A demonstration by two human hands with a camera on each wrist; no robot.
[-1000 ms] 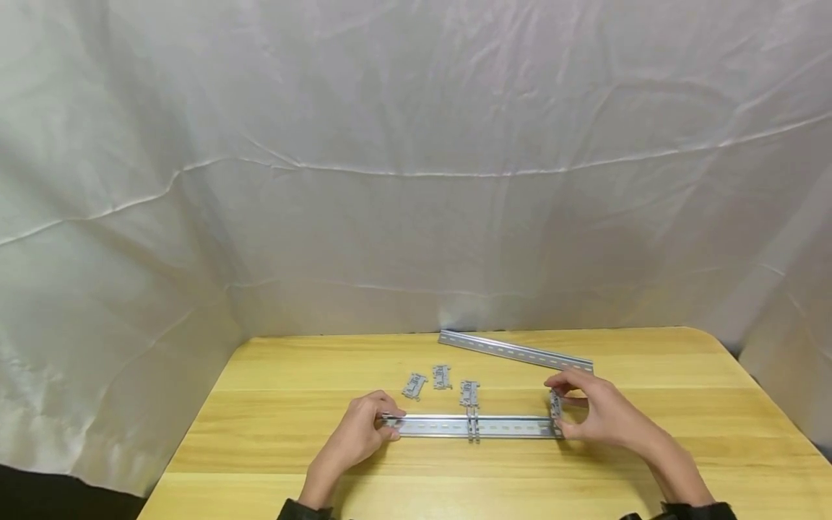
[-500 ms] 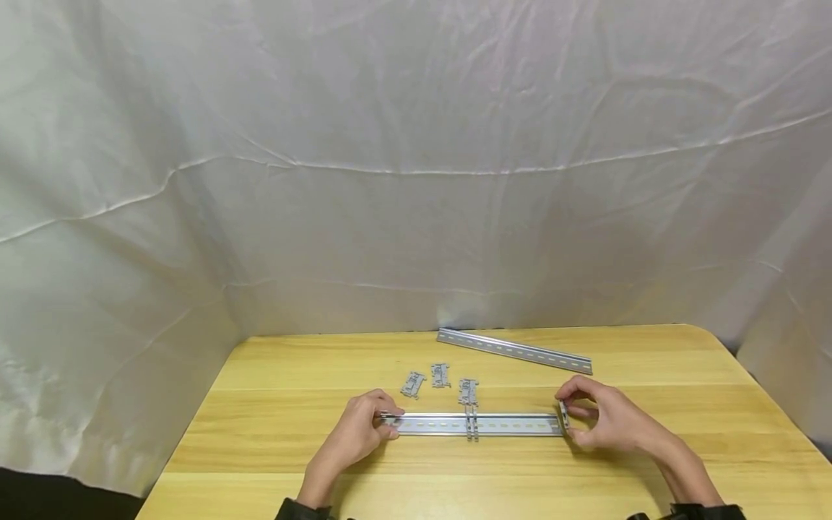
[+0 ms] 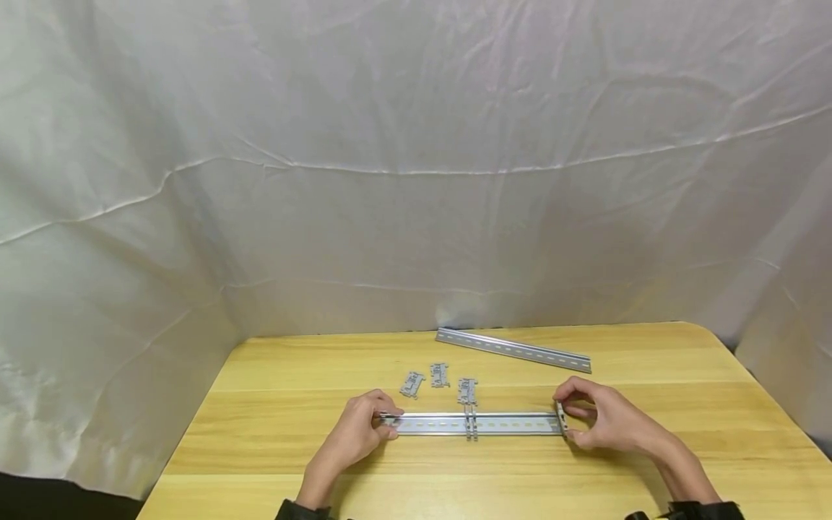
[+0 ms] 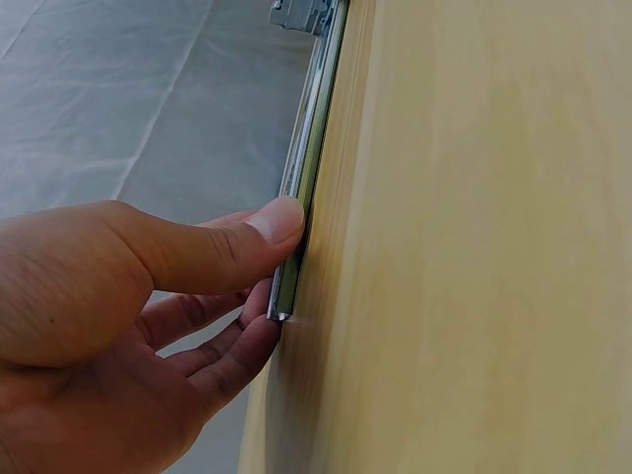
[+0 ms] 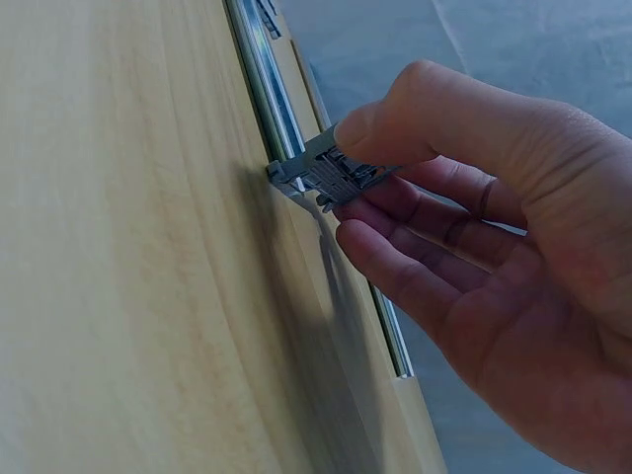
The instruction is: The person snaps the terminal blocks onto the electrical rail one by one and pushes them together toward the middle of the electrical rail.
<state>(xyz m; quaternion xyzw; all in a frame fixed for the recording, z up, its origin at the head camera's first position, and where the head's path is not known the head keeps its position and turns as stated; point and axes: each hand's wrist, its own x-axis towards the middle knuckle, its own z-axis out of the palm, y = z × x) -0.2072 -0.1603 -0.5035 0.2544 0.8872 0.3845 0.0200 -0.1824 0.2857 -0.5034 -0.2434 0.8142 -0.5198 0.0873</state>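
Note:
A slotted metal DIN rail lies across the wooden table. My left hand pinches its left end; in the left wrist view the thumb is on the rail's edge and fingers curl beneath. At the other end, my right hand holds a grey terminal block between thumb and fingers. That block stands edge-on across the rail's right end and touches it; whether it is clipped on cannot be seen. Narrow grey pieces sit across the rail near its middle.
Behind the rail lie three loose grey terminal blocks: one at the left, one in the middle, one nearest the rail. A second DIN rail lies slanted at the back of the table. A pale cloth hangs behind.
My right hand has shifted slightly right with the terminal block, which has turned from showing its broad side to nearly edge-on at the rail's end. My left hand keeps its grip.

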